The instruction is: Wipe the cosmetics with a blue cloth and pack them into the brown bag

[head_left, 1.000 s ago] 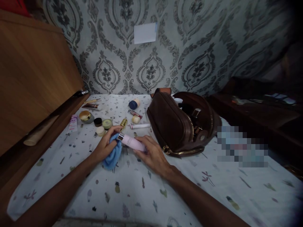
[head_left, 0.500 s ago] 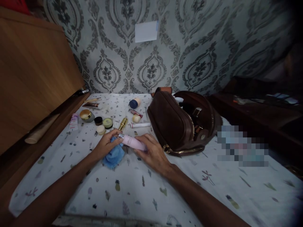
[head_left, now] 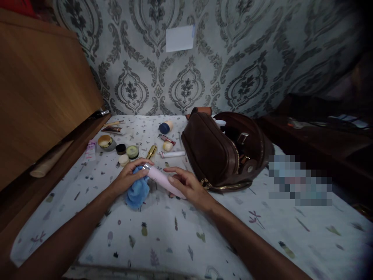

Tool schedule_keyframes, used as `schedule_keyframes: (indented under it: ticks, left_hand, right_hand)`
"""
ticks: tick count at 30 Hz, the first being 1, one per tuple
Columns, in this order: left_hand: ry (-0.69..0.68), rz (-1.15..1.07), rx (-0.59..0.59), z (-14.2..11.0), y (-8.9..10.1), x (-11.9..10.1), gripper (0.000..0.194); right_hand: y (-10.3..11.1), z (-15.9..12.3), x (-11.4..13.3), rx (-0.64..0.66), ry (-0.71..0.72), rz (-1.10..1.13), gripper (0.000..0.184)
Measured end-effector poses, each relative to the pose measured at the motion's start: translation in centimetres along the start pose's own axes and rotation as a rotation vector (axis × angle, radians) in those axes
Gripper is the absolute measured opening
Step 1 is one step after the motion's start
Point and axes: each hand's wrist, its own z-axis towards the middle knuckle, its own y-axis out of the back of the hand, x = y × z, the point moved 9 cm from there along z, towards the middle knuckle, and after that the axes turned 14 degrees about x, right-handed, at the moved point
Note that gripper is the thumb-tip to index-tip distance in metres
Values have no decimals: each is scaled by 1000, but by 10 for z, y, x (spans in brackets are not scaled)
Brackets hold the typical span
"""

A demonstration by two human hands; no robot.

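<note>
A pale pink cosmetic tube (head_left: 163,181) with a silver cap slants between my two hands, its cap end at the left. My left hand (head_left: 131,177) is closed around the capped end and also grips a crumpled blue cloth (head_left: 137,194) that hangs below its fingers. Against the tube's lower right part rests the thumb of my right hand (head_left: 189,186). That hand's index finger reaches out above the tube, and its other fingers are curled. Just beyond the hands lie a gold lipstick tube (head_left: 152,151) and a white slim tube (head_left: 173,154).
An unzipped brown leather bag (head_left: 215,151) with items inside stands to the right. Several small jars, including a green one (head_left: 133,152), sit at the left near a gold-rimmed jar (head_left: 106,142). A wooden cabinet (head_left: 43,81) borders the left side, and a patterned wall rises behind.
The pink tube has tilted, its right end dropping lower. My right hand has loosened, with its index finger now stretched out. My left hand and the cloth have shifted slightly left.
</note>
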Motion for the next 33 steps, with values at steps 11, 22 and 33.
schedule_keyframes:
  ticks: [11, 22, 33]
  left_hand:
    - [36, -83, -48, 1, 1, 2, 41]
    - [91, -217, -335, -3, 18, 21, 45]
    - [-23, -596, -245, 1, 8, 13, 44]
  right_hand:
    - [-5, 2, -6, 36, -40, 161, 52]
    - [-5, 2, -13, -41, -45, 466, 52]
    - [-13, 2, -11, 18, -74, 437, 51]
